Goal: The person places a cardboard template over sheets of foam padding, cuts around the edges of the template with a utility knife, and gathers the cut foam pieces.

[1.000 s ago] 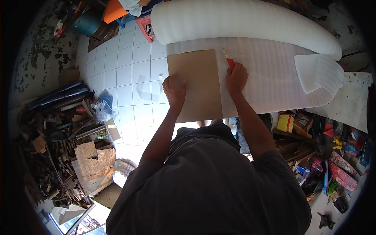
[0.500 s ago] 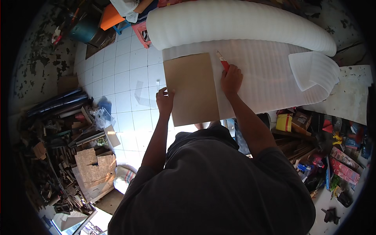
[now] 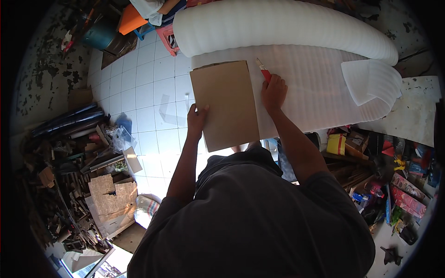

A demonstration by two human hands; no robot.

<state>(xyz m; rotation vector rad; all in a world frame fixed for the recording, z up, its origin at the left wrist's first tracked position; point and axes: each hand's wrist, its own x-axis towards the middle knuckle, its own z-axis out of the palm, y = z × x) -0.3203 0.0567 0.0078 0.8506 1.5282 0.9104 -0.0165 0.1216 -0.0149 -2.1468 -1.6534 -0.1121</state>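
A flat brown cardboard sheet (image 3: pixel 226 106) lies over the left end of the white foam sheet (image 3: pixel 306 92). My left hand (image 3: pixel 197 119) grips its left edge, thumb on top and fingers out of sight underneath. That edge looks slightly raised, and a darker strip shows along the far edge. To the right of the cardboard, my right hand (image 3: pixel 274 92) is closed round a red utility knife (image 3: pixel 265 75), whose pale tip points away from me. The knife is apart from the cardboard, over the foam.
A thick roll of white foam (image 3: pixel 282 25) runs along the far side. A folded foam piece (image 3: pixel 371 83) lies at the right. Scrap wood and cardboard (image 3: pixel 111 197) pile up at the left, mixed boxes (image 3: pixel 357 141) at the right. Beyond the roll, another person's arm (image 3: pixel 168 6) shows.
The left edge of the cardboard has lifted and the sheet has shifted slightly left. My left hand has closed further onto that edge. My right hand with the knife has barely moved.
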